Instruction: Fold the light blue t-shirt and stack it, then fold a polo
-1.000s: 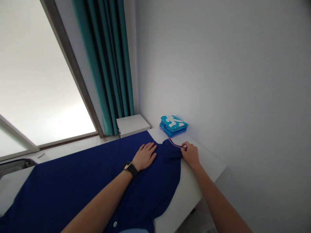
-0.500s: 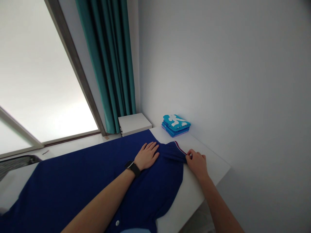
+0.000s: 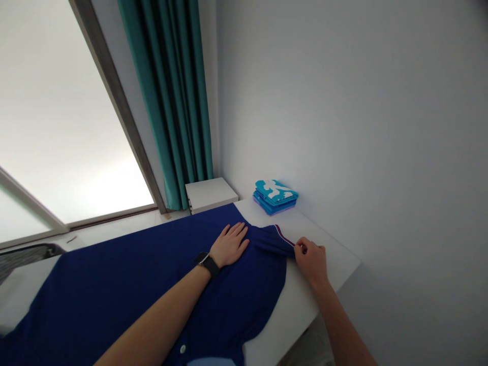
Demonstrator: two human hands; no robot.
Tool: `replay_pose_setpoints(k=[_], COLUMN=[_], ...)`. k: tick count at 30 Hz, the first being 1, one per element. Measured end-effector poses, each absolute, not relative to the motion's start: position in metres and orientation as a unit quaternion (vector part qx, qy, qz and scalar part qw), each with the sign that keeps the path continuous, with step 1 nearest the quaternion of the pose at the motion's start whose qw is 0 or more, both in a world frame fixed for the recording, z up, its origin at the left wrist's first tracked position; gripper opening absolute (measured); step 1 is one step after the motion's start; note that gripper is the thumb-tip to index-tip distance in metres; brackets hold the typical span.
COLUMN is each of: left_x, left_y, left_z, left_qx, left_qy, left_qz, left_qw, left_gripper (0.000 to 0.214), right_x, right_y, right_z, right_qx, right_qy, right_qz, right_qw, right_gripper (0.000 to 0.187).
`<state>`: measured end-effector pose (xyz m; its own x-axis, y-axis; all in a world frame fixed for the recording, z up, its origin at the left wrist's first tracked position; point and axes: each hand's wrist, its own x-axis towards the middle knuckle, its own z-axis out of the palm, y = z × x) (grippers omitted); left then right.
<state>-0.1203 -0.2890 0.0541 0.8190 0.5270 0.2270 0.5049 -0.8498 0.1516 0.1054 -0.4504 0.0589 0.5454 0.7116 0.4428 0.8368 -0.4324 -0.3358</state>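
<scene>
The dark blue cloth shirt runs past the left and bottom edges, partly covered by the bare left forearm. The bare right hand hides its pinched sleeve end. 1 pale blue curved patch, cropped below, is unidentifiable.

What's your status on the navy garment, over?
Left hand flat on navy garment. Right hand pinches its striped edge. Garment spread across white table. Folded stack on table, apart from both hands.
</scene>
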Motion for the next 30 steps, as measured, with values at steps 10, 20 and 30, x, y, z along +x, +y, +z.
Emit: replay_pose_setpoints(k=[10, 20, 30], left_x=[-0.12, -0.109, -0.107], left_y=[-0.287, -0.28, -0.282], left_z=[0.049, 0.053, 0.054], left_qx=[0.953, 0.951, 0.955], left_qy=[0.266, 0.275, 0.266], left_qz=[0.138, 0.131, 0.124], left_qw=[0.042, 0.047, 0.042], left_gripper=[0.051, 0.052, 0.051], right_x=[0.098, 0.097, 0.11], right_y=[-0.453, -0.453, -0.449], right_z=[0.058, 0.061, 0.059], right_qx=[-0.869, -0.871, -0.865], right_qy=[-0.452, -0.451, -0.432], right_qz=[-0.118, -0.081, -0.045], right_qw=[0.162, 0.176, 0.25], right_gripper=[0.013, 0.014, 0.021])
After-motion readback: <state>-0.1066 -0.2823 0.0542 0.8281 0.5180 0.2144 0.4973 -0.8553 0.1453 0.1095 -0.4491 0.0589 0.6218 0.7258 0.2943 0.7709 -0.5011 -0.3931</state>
